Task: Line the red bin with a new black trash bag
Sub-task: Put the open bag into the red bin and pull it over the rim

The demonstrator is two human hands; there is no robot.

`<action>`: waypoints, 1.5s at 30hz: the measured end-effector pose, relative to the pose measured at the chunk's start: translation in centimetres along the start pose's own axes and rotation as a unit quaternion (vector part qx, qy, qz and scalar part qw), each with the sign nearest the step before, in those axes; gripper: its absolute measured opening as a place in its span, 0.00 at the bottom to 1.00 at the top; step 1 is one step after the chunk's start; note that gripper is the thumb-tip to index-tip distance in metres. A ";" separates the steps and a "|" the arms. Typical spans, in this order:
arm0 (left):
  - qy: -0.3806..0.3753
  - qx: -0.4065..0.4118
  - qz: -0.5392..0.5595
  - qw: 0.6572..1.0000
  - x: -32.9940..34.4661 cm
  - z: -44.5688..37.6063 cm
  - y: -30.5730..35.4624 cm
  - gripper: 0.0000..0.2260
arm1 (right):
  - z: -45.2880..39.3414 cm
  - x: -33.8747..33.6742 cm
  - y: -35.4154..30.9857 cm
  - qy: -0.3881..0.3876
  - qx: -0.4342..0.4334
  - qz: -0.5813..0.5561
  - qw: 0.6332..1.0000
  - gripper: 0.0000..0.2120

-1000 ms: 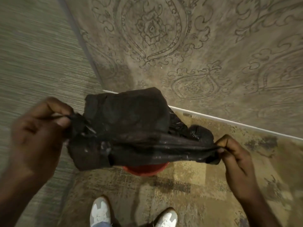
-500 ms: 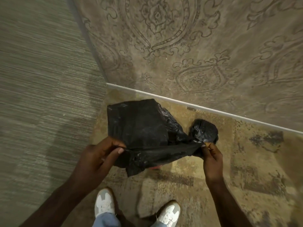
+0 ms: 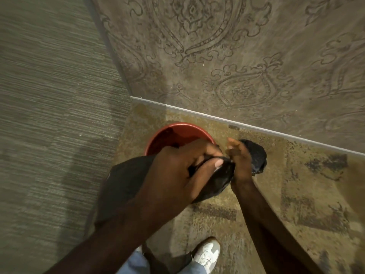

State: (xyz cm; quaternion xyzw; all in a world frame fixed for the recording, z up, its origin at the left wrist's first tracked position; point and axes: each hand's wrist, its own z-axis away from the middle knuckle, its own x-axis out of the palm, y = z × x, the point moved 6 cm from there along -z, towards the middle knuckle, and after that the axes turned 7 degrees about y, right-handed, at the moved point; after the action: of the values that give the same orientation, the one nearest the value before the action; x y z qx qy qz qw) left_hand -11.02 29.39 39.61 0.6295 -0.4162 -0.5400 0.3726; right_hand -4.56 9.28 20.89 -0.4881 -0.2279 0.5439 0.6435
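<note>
A round red bin stands on the floor near the wall, its far rim and inside visible. Over its near side I hold a crumpled black trash bag. My left hand grips the bag's bunched edge between thumb and fingers, and part of the bag hangs down under my left forearm. My right hand pinches the same edge just beside it. The two hands nearly touch. A separate black bag bundle lies on the floor behind my right hand.
The bin sits in a corner between a striped wall on the left and a patterned wall with a white baseboard. The floor is a worn yellow-brown patterned carpet. My white shoe is at the bottom edge.
My hands have come together from wide apart, bunching the bag's edge. The bag has dropped lower and nearer to me, which uncovers the red bin's far rim.
</note>
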 end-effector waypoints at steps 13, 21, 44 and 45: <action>0.012 -0.179 -0.016 0.984 9.5 -4.5 -10.2 0.04 | 12.2 0.7 3.3 -0.038 0.068 -0.059 0.995 0.20; -0.042 -0.134 -0.059 0.988 7.6 -7.2 -10.4 0.05 | 7.1 1.0 1.4 0.007 0.133 -0.190 0.973 0.11; -0.005 -0.382 0.032 0.924 4.4 -9.4 -26.0 0.10 | -7.1 3.8 2.3 -0.211 -0.156 0.198 0.944 0.13; -0.027 -0.368 0.033 0.929 4.5 -9.4 -27.3 0.10 | -8.4 4.0 3.1 -0.189 -0.148 0.198 0.950 0.13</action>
State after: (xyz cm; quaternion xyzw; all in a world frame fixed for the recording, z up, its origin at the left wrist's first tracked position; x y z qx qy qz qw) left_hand 1.96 35.69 14.20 0.4193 -0.2184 -0.6598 0.5841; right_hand 2.13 9.58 13.68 -0.5013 -0.3216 0.7029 0.3888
